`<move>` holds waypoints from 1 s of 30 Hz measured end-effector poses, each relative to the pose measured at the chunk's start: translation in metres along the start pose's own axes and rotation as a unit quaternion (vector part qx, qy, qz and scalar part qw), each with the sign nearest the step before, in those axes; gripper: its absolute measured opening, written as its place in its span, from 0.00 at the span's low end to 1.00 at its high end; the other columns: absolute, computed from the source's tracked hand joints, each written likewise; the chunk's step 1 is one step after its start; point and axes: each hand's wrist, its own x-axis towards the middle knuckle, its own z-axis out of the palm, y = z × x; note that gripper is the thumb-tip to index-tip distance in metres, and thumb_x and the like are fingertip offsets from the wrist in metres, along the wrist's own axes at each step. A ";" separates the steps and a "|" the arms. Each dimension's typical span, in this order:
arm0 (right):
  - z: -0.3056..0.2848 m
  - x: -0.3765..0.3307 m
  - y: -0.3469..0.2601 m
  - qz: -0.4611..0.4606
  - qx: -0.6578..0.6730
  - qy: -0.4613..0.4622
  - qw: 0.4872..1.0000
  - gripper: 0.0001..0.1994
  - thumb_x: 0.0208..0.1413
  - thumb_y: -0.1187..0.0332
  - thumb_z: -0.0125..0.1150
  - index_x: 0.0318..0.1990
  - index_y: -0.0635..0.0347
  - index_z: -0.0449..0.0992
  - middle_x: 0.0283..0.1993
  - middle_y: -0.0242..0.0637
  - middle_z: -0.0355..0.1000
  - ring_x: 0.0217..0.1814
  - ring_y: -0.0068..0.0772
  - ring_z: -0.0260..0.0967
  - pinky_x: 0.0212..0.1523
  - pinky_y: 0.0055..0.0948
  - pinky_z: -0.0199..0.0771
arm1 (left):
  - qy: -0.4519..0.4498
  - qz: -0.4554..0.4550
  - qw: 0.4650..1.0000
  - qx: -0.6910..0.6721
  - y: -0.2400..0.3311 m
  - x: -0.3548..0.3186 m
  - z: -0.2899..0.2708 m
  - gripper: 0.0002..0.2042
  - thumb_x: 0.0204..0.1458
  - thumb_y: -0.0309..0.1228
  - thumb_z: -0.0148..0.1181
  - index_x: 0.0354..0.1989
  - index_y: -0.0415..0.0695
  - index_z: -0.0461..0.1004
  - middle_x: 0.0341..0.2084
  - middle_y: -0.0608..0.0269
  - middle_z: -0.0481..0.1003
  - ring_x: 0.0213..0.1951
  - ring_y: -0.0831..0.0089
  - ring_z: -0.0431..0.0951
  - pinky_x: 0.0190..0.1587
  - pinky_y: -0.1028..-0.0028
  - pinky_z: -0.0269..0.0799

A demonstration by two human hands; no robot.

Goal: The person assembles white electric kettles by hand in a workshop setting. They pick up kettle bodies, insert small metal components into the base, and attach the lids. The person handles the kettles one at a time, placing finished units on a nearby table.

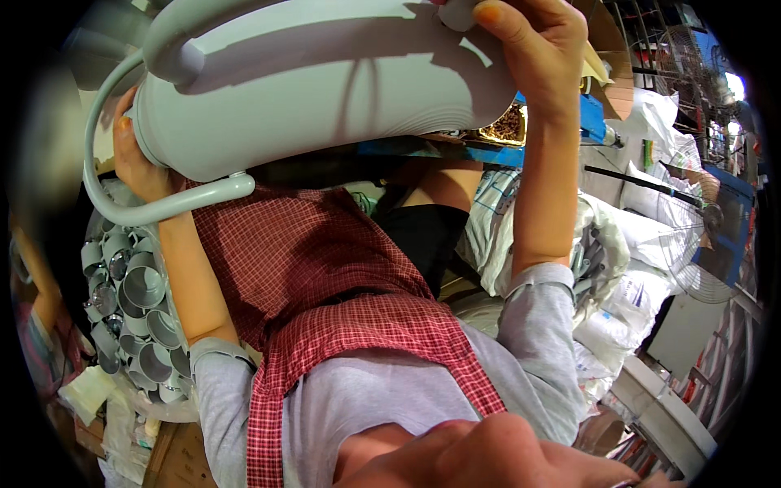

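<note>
A smooth pale-green plastic jug body (325, 77) with a curved handle is held overhead, the left hand (138, 163) cupped under its base, the right hand (537, 41) clamped on its upper end; bagged grey plastic cups (138, 317) and white woven sacks (643, 236) lie below.

Below your lap the floor (175, 455) shows as bare wooden boards at lower left. On it you've got a clear plastic bag of small grey plastic cups (138, 321), and bulging white woven sacks (630, 244) piled at right.
</note>
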 end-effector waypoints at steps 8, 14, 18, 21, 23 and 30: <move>-0.005 0.003 -0.015 -0.079 -0.275 -0.064 0.956 0.23 0.48 0.71 0.69 0.52 0.70 0.76 0.46 0.43 0.76 0.48 0.32 0.72 0.50 0.27 0.69 | 0.034 0.018 0.997 0.072 0.002 -0.009 0.006 0.23 0.64 0.40 0.42 0.57 0.33 0.68 0.50 0.48 0.74 0.50 0.63 0.77 0.53 0.68 0.75; 0.003 -0.006 -0.018 -0.043 -0.298 -0.025 0.953 0.22 0.48 0.71 0.69 0.52 0.68 0.76 0.42 0.41 0.77 0.46 0.32 0.73 0.48 0.26 0.70 | 0.046 -0.008 0.998 0.051 -0.001 -0.011 0.005 0.25 0.64 0.41 0.40 0.59 0.33 0.67 0.53 0.50 0.72 0.53 0.63 0.75 0.55 0.67 0.72; 0.007 -0.007 -0.016 -0.025 -0.284 -0.016 0.958 0.22 0.49 0.69 0.69 0.52 0.67 0.76 0.42 0.41 0.78 0.46 0.33 0.74 0.49 0.27 0.71 | 0.044 0.019 0.991 0.125 -0.003 -0.011 0.003 0.25 0.63 0.40 0.39 0.61 0.33 0.66 0.55 0.50 0.70 0.55 0.61 0.73 0.58 0.66 0.70; 0.003 -0.008 0.001 -0.017 -0.291 -0.033 0.956 0.21 0.52 0.65 0.67 0.54 0.59 0.77 0.45 0.44 0.78 0.45 0.36 0.77 0.49 0.30 0.74 | 0.004 0.042 0.985 0.170 -0.019 -0.003 -0.003 0.26 0.63 0.41 0.39 0.62 0.34 0.64 0.56 0.49 0.69 0.57 0.61 0.71 0.59 0.64 0.69; 0.005 -0.011 0.009 -0.047 -0.275 0.034 0.960 0.17 0.51 0.59 0.66 0.48 0.52 0.81 0.39 0.39 0.80 0.37 0.39 0.77 0.42 0.32 0.76 | -0.004 0.056 0.981 0.185 -0.027 -0.002 -0.002 0.26 0.63 0.41 0.39 0.62 0.34 0.64 0.56 0.49 0.69 0.57 0.61 0.71 0.59 0.64 0.69; 0.003 -0.015 0.016 -0.044 -0.352 0.058 0.933 0.21 0.52 0.51 0.64 0.52 0.47 0.79 0.47 0.38 0.78 0.52 0.41 0.72 0.49 0.38 0.71 | -0.084 0.040 0.982 0.167 -0.051 -0.025 0.050 0.25 0.63 0.41 0.39 0.62 0.34 0.64 0.56 0.49 0.69 0.56 0.61 0.72 0.59 0.64 0.69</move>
